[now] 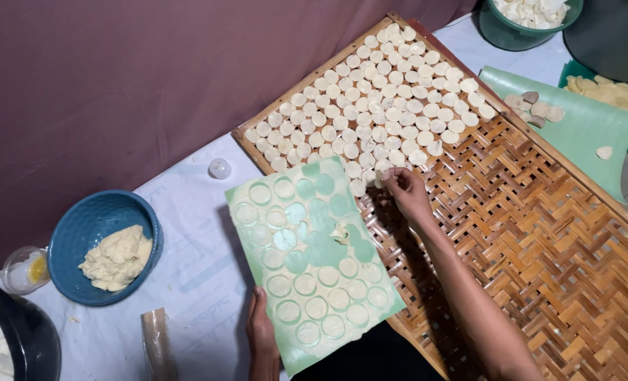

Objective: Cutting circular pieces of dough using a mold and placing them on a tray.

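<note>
Nearest the camera, the left hand (pixel 260 331) grips the near edge of a green sheet (pixel 314 264) dotted with cut dough rounds, fingers tucked under it. Further out, the right hand (pixel 407 194) pinches a dough round (pixel 380 176), setting it at the near edge of the rows on the woven bamboo tray (pixel 540 233). Off to the left, a blue bowl (pixel 102 243) of dough sits on the white cloth.

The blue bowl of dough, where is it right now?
In the head view, the blue bowl sits at lower left on the white cloth, left of the green sheet.
</note>
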